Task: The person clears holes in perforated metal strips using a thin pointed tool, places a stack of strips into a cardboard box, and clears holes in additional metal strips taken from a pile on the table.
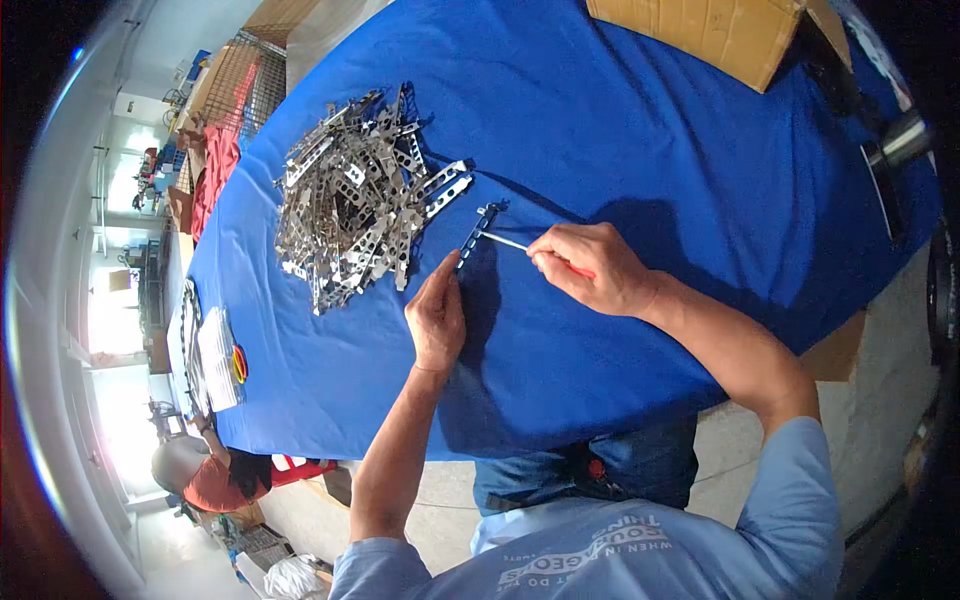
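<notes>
My left hand [436, 318] is closed on the lower end of a narrow perforated metal bracket [474, 238], holding it tilted above the blue cloth. My right hand [595, 270] is wrapped round a thin-shafted tool with a red handle, perhaps a screwdriver [508, 242]. Its pale metal shaft reaches left to the bracket, and the tip meets or lies very near its upper part. Most of the handle is hidden in my fingers. Just beyond my left hand lies a large heap of similar metal brackets [345, 205], tangled together.
The blue cloth [600, 375] covers the table. A cardboard box [705, 35] stands at the far edge. Clear plastic bags [215, 355] and a red-and-yellow ring-shaped item [240, 364] lie at the left. Another person [225, 480] in an orange top is at the lower left.
</notes>
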A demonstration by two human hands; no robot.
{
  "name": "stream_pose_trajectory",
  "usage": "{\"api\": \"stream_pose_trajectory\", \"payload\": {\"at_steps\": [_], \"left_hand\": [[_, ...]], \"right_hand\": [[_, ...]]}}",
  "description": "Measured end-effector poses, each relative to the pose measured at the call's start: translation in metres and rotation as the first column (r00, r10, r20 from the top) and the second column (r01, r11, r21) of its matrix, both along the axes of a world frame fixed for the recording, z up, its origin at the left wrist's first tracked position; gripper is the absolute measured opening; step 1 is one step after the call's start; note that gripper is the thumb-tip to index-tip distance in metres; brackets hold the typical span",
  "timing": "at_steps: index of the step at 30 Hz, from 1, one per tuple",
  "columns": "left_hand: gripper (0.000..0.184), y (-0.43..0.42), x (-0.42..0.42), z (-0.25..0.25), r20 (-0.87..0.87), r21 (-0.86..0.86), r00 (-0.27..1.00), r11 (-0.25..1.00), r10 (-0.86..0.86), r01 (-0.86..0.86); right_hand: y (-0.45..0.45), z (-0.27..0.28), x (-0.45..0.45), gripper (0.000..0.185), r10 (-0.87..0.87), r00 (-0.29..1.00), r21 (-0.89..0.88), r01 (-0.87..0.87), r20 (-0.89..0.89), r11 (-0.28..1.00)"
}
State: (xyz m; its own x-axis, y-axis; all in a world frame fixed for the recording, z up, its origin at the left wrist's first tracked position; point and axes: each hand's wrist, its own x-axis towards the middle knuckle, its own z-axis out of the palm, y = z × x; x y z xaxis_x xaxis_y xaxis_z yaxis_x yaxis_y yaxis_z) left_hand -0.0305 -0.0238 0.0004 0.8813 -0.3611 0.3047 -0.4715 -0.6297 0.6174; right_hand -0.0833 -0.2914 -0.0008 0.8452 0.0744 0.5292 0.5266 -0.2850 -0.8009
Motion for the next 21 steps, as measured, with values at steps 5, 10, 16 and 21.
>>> {"api": "stream_pose_trajectory", "payload": {"at_steps": [5, 10, 16, 21], "left_hand": [[0.033, 0.000, 0.001, -0.001, 0.007, 0.001, 1.000, 1.000, 0.000, 0.000], [0.032, -0.002, 0.000, -0.001, 0.034, -0.011, 0.999, 1.000, -0.010, 0.010], [0.031, -0.004, 0.000, 0.002, 0.051, 0.006, 0.999, 1.000, -0.009, 0.009], [0.032, -0.002, 0.000, 0.002, -0.010, 0.001, 1.000, 1.000, 0.012, -0.012]], "right_hand": [[0.004, -0.002, 0.002, 0.006, 0.000, 0.998, -0.013, 0.001, 0.061, 1.000], [0.001, -0.002, 0.001, 0.006, 0.010, 1.000, -0.023, -0.010, 0.012, 1.000], [0.005, -0.002, 0.002, 0.006, -0.008, 0.999, 0.010, 0.008, 0.053, 1.000], [0.000, 0.006, -0.003, 0.006, 0.059, 0.998, -0.049, -0.058, 0.010, 0.997]]}}
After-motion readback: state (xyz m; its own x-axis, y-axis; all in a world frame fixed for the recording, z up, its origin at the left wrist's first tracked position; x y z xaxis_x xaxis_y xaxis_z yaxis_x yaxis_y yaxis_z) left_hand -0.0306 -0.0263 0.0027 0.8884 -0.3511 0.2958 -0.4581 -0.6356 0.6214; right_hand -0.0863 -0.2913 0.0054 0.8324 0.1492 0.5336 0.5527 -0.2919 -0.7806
